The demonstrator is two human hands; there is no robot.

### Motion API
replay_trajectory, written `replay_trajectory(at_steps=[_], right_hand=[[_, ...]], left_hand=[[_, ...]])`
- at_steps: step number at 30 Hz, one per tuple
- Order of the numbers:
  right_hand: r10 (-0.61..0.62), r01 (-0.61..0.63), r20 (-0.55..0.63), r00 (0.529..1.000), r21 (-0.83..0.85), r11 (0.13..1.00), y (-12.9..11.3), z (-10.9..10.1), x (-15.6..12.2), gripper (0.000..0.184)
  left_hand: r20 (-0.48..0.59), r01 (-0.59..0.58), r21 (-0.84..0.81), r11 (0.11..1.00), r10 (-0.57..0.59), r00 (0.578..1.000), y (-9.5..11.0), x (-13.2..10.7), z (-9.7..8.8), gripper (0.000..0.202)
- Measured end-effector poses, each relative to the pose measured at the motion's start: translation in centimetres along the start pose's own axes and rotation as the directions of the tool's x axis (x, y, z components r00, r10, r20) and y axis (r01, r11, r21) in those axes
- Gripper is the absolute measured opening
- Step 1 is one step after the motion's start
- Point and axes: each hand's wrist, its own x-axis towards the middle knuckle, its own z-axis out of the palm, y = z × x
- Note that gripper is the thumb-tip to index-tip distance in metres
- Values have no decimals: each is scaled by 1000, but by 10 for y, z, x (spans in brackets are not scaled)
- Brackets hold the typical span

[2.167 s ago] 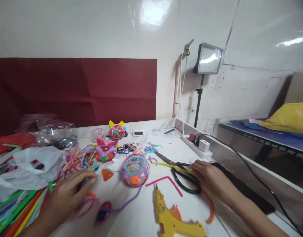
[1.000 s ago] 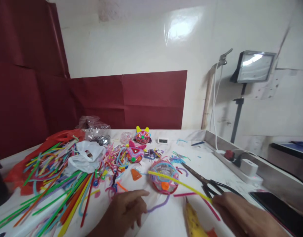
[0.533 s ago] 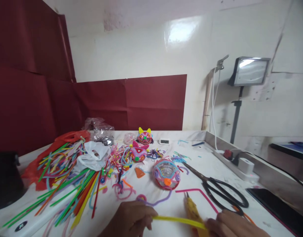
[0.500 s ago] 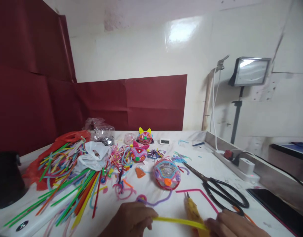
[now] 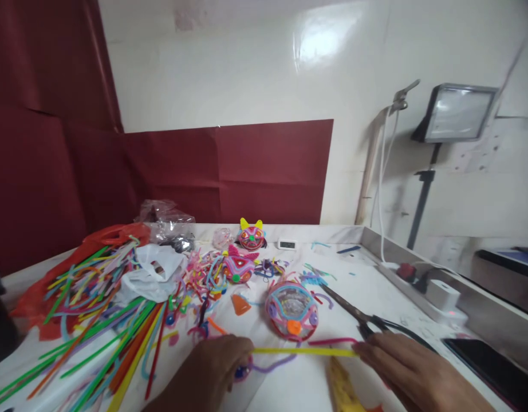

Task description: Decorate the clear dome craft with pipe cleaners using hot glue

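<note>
A straight yellow pipe cleaner (image 5: 304, 352) is stretched level between my two hands above the white table. My left hand (image 5: 215, 366) pinches its left end, and my right hand (image 5: 412, 366) grips the right end. Just beyond it lies a round decorated face (image 5: 292, 309) with a clear middle, pipe cleaner outlines and an orange nose. Part of a bent pink pipe cleaner (image 5: 333, 341) shows beside my right fingers. Below the yellow strip is a yellow tool (image 5: 345, 389), partly cut off. Black-handled scissors (image 5: 354, 312) lie beyond my right hand, which covers part of their handles.
Loose coloured pipe cleaners (image 5: 126, 349) and a red bag (image 5: 36, 297) spread over the left side. Two more decorated faces, one pink (image 5: 239, 269) and one with yellow ears (image 5: 251, 236), sit farther back. A phone (image 5: 487, 366) and power strip (image 5: 440, 309) are at right.
Both hands have risen and moved away from me with the yellow pipe cleaner, which now lies more level. My right hand now covers part of the scissors' handles. The view has shifted slightly.
</note>
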Motion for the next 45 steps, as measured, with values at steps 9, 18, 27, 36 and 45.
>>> replay_trajectory(at_steps=[9,18,27,36,45], right_hand=[[352,-380,279,894,52,924,25,11,-2,28],[506,-572,330,797,144,807,35,15,31,26],[550,-608,286,785,183,773,44,30,35,29],[577,-633,290,764,160,758,49,32,14,25],[653,-679,195,732,288,675,56,31,3,21]], left_hand=[[-3,114,-200,973,-117,993,-25,52,6,30],[-25,234,-177,956,-242,970,-20,74,1,30],[-113,82,38,996,-77,991,-23,99,13,30],[-237,-38,46,998,48,970,-35,101,23,27],[-294,-179,225,958,242,925,-38,104,20,26]])
